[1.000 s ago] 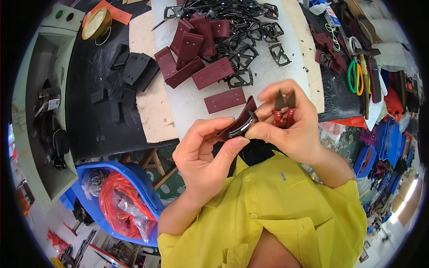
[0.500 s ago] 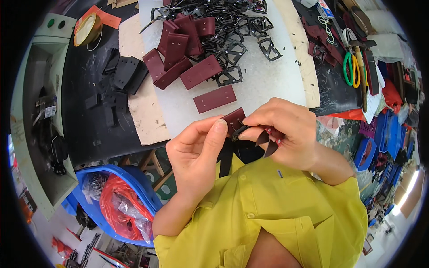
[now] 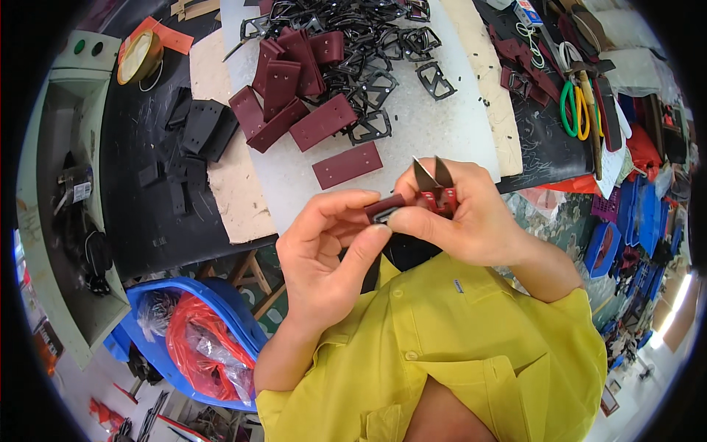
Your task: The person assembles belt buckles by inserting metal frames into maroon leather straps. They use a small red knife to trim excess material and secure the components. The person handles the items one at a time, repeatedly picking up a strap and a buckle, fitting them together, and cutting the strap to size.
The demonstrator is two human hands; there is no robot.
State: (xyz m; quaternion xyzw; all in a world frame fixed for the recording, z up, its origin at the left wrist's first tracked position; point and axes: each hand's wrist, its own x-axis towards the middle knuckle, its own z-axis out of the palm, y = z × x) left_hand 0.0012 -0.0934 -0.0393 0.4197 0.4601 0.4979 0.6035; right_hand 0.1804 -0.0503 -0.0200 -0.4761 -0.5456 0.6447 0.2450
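Observation:
Between my hands is a small folded maroon leather strap piece, with a dark buckle-like edge partly hidden under my fingers. My left hand pinches its left end between thumb and fingers. The thumb of my right hand presses on its right end. That same hand also holds red-handled thread snips, their two blades spread and pointing away from me. Just beyond my hands a flat maroon strap piece lies on the white board. Farther back are a pile of folded maroon pieces and many black metal buckles.
Black leather pieces lie left on the dark table. A bowl stands farther back. Scissors with green and yellow handles sit at the right. A blue tub of plastic bags stands below the table's left side.
The snips have swung round in my right hand, from blades toward my body to blades pointing away. The strap piece has tilted, with its lower edge turned up toward me.

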